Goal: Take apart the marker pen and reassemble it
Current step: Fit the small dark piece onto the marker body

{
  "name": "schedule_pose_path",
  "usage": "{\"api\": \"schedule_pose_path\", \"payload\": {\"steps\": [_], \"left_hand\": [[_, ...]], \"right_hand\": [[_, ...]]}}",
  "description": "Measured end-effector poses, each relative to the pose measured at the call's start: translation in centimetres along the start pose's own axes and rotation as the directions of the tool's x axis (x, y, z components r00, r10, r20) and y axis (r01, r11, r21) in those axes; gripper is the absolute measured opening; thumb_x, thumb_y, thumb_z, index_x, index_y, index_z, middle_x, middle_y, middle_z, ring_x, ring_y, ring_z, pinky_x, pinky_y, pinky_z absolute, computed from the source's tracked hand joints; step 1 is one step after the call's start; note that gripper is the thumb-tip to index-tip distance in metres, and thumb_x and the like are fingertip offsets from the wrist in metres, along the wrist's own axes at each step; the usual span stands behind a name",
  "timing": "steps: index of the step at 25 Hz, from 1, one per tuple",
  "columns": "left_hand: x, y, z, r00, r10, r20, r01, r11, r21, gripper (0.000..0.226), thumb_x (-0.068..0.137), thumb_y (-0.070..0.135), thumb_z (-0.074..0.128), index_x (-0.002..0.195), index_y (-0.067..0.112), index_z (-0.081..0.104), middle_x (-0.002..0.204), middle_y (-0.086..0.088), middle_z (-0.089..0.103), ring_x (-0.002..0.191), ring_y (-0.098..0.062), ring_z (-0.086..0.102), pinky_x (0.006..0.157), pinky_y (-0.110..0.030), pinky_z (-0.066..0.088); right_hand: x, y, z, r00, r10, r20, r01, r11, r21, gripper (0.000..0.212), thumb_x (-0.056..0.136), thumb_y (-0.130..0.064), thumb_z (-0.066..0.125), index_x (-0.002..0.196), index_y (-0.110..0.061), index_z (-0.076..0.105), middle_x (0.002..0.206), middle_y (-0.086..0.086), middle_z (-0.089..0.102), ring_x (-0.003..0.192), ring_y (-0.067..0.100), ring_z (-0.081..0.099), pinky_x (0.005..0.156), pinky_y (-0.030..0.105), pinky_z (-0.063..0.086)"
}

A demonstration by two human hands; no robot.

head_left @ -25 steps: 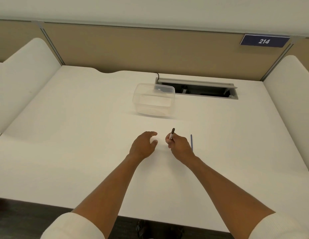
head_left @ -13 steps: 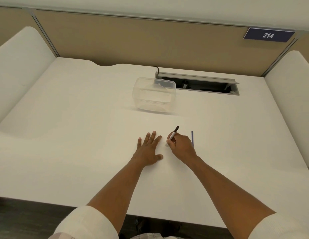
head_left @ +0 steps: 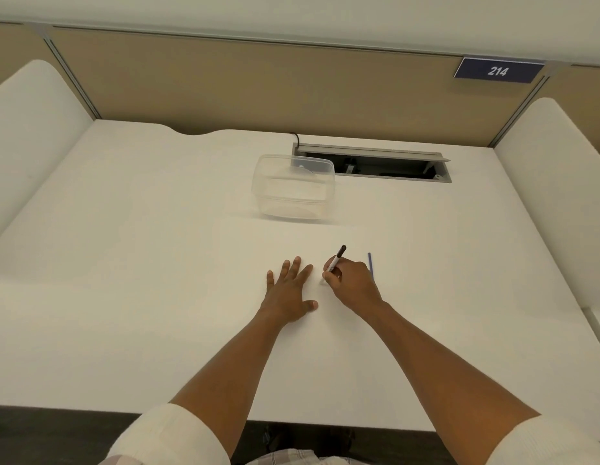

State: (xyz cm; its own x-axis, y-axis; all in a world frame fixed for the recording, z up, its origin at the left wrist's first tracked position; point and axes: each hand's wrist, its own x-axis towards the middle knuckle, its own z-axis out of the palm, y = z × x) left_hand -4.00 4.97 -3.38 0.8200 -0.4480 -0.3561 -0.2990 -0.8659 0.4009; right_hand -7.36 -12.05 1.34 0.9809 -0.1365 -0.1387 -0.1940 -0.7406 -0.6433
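Note:
My right hand (head_left: 350,281) grips a marker pen (head_left: 336,258) in a writing hold, its white barrel slanting up and away to a dark far end, its lower tip hidden by my fingers near the white table (head_left: 157,263). My left hand (head_left: 289,290) lies flat on the table just left of it, palm down, fingers spread, holding nothing. A thin blue rod (head_left: 370,265), possibly the ink core, lies on the table right beside my right hand, partly hidden behind it.
An empty clear plastic container (head_left: 293,187) stands farther back in the middle. Behind it is an open cable hatch (head_left: 372,162) in the desk. White side panels and a tan partition with a "214" sign (head_left: 498,72) enclose the desk.
My left hand went from curled near the pen to flat and spread on the table. The pen tilted more to the right in my right hand.

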Motion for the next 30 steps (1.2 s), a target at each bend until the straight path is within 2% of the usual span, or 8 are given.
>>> {"api": "schedule_pose_path", "payload": {"steps": [2,5,8,12,18,23,27,30], "left_hand": [[0.1,0.5,-0.2,1.000,-0.010,-0.012,0.010,1.000,0.019,0.087,0.088,0.045,0.064,0.156,0.029,0.012,0.166,-0.001,-0.006,0.153,-0.023,-0.009,0.122,-0.054,-0.001],[0.3,1.3,-0.5,0.993,0.028,-0.112,-0.022,0.998,0.060,0.069,0.086,0.037,0.067,0.146,0.022,0.037,0.162,-0.006,0.021,0.149,-0.025,0.017,0.120,-0.045,0.019],[0.2,1.5,-0.4,0.982,0.046,-0.180,-0.045,0.999,0.015,0.055,0.084,0.030,0.070,0.136,0.019,0.051,0.148,-0.002,0.042,0.133,-0.024,0.037,0.105,-0.037,0.037],[0.2,1.5,-0.7,0.985,0.009,-0.174,-0.017,0.999,-0.045,0.051,0.083,0.027,0.073,0.130,0.020,0.055,0.135,0.000,0.046,0.121,-0.023,0.046,0.089,-0.037,0.048],[0.6,1.7,-1.6,0.989,-0.061,-0.133,0.044,0.991,-0.127,0.048,0.079,0.026,0.076,0.124,0.024,0.057,0.127,-0.002,0.044,0.112,-0.023,0.053,0.082,-0.038,0.050],[0.7,1.2,-1.5,0.994,-0.046,-0.100,0.022,0.973,-0.231,0.048,0.078,0.025,0.076,0.123,0.029,0.061,0.123,0.000,0.048,0.110,-0.020,0.056,0.089,-0.035,0.050],[0.6,1.0,-1.4,0.992,-0.060,-0.111,0.028,0.962,-0.271,0.046,0.077,0.024,0.077,0.120,0.031,0.063,0.119,0.002,0.050,0.106,-0.017,0.058,0.085,-0.030,0.048],[0.6,1.1,-1.3,0.991,-0.073,-0.114,0.036,0.954,-0.298,0.046,0.076,0.023,0.077,0.119,0.031,0.063,0.117,0.001,0.052,0.105,-0.017,0.058,0.084,-0.029,0.047]], "right_hand": [[-0.1,-0.2,0.1,1.000,0.015,0.011,-0.015,1.000,-0.024,0.009,0.090,-0.029,0.059,0.090,-0.025,0.067,0.072,-0.008,0.067,0.073,0.013,0.065,0.069,0.034,0.054],[-0.1,-0.4,0.1,0.999,0.040,0.006,-0.040,0.998,-0.043,0.010,0.090,-0.028,0.057,0.090,-0.026,0.068,0.075,-0.005,0.070,0.075,0.016,0.066,0.070,0.036,0.056],[0.1,-0.4,-0.1,0.999,0.052,-0.009,-0.053,0.996,-0.067,0.011,0.089,-0.030,0.057,0.092,-0.026,0.068,0.080,-0.006,0.073,0.079,0.017,0.067,0.070,0.034,0.055],[0.0,-0.5,-0.3,0.996,0.087,0.013,-0.086,0.993,-0.078,0.010,0.088,-0.029,0.059,0.091,-0.027,0.068,0.083,-0.008,0.073,0.084,0.014,0.067,0.072,0.033,0.055],[-0.3,-0.4,-0.2,0.997,0.083,-0.010,-0.083,0.995,-0.054,0.009,0.088,-0.029,0.059,0.091,-0.028,0.067,0.083,-0.007,0.073,0.080,0.015,0.067,0.071,0.033,0.055],[-0.5,-0.3,0.1,0.999,0.047,0.001,-0.047,0.997,-0.068,0.011,0.091,-0.027,0.056,0.092,-0.024,0.067,0.083,-0.003,0.073,0.076,0.019,0.066,0.071,0.035,0.056],[-0.2,-0.5,0.1,0.999,0.034,-0.030,-0.035,0.998,-0.044,0.012,0.091,-0.027,0.055,0.094,-0.024,0.066,0.084,-0.002,0.072,0.069,0.019,0.063,0.067,0.033,0.054],[-0.3,-0.3,0.2,0.999,0.040,0.014,-0.038,0.996,-0.075,0.012,0.091,-0.026,0.055,0.094,-0.024,0.067,0.085,-0.002,0.073,0.078,0.022,0.066,0.071,0.034,0.055]]}}
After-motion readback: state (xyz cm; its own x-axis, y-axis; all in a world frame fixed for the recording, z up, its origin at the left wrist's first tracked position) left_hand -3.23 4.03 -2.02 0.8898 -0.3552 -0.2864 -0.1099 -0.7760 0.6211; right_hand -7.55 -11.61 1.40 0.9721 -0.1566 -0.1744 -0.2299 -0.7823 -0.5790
